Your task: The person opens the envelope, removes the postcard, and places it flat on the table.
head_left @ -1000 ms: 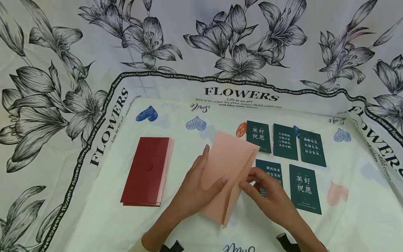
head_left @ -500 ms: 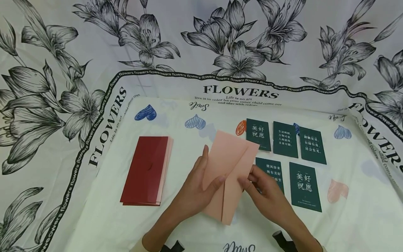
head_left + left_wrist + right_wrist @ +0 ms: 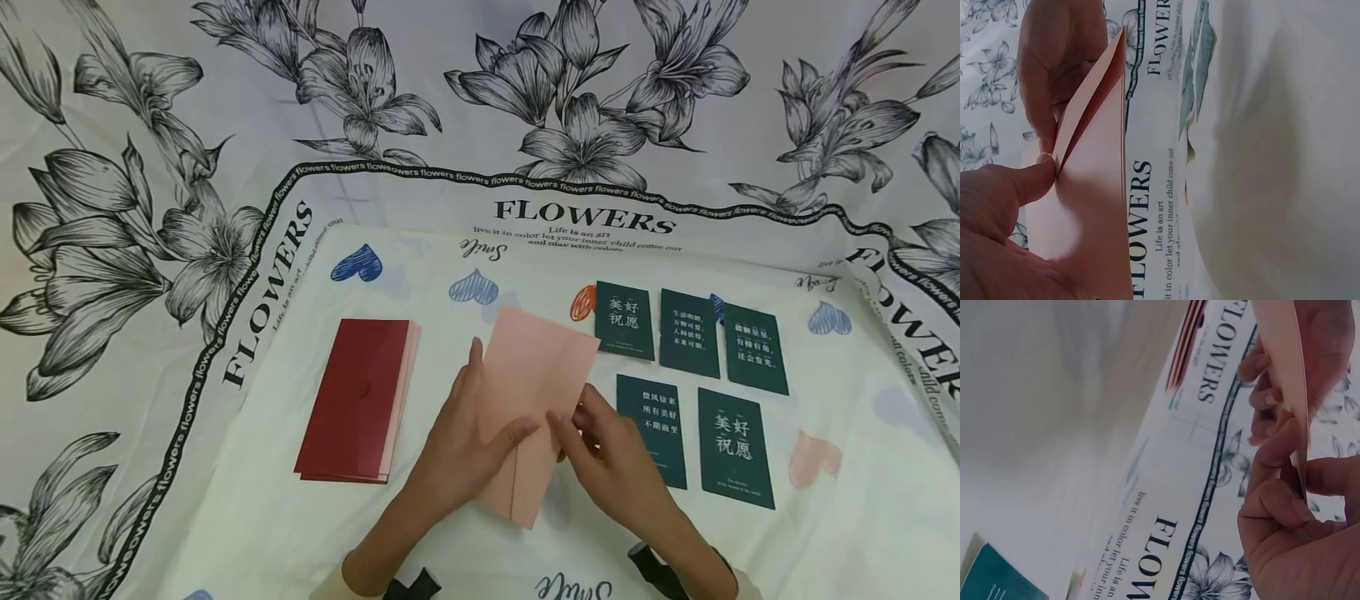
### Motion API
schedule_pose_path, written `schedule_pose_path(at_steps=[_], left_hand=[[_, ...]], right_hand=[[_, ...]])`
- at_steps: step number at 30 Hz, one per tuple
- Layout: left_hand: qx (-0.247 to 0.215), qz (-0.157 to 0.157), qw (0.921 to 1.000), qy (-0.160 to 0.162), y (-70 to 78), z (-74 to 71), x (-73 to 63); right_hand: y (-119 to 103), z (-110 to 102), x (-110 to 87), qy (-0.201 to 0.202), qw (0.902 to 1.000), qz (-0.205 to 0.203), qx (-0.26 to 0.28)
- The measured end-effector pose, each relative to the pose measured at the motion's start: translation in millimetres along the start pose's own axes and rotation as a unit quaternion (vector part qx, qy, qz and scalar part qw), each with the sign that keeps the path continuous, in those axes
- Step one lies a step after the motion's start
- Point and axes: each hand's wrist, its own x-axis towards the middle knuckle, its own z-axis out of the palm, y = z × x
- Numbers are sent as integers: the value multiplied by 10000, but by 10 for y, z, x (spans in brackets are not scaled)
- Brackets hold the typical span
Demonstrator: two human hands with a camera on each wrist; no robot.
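A folded pink paper envelope (image 3: 536, 358) is held up, tilted, over the white cloth in the head view. My left hand (image 3: 453, 450) grips it at its left side, thumb across the front and fingers behind. With thumb and fingers, my right hand (image 3: 611, 462) pinches its right edge. The left wrist view shows the envelope (image 3: 1094, 206) gaping along a fold beside the left thumb. From the right wrist, the envelope (image 3: 1288, 356) appears nearly edge-on, with the left hand's fingertips behind it.
A stack of dark red envelopes (image 3: 352, 400) with pink edges lies to the left. Several green cards with white lettering, including a lower-right card (image 3: 735, 450), lie in two rows to the right. The floral cloth (image 3: 420, 333) covers the surface.
The right-side flap of the pink envelope, lifted a second ago, now lies flatter against it. The right hand has moved slightly left along with the edge; the left hand keeps its grip.
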Motion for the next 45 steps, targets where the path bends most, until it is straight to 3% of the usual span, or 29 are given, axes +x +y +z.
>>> schedule_pose_path(at_steps=[5,9,13,19,24,28,32,40,45], left_hand=[[-82,143,9998,103,-30,-36,13],[199,-108,9997,59,-101,-166,37],[939,-411,9946,182,-248,-498,36],[1424,-696,9857,572,-448,-1109,24],[1778,-987,9771,621,-565,-1369,69],[2237,-1263,9641,669,-712,-1395,61],[2784,-1403,9481,622,-811,-1344,53],[3197,-1376,9340,802,-813,-1297,44],[3542,-1101,9220,1107,-846,-1272,11]], right_hand=[[-10,11,23,-93,9999,-66,31],[-12,-32,-27,-343,9991,36,-252],[61,-161,-153,-413,9975,175,-555],[263,-436,-354,156,9955,342,-873],[355,-570,-495,502,9912,581,-1074],[377,-594,-543,502,9888,805,-1155],[390,-603,-566,519,9893,746,-1138],[431,-574,-553,551,9900,733,-1068],[433,-555,-545,489,9894,847,-1076]])
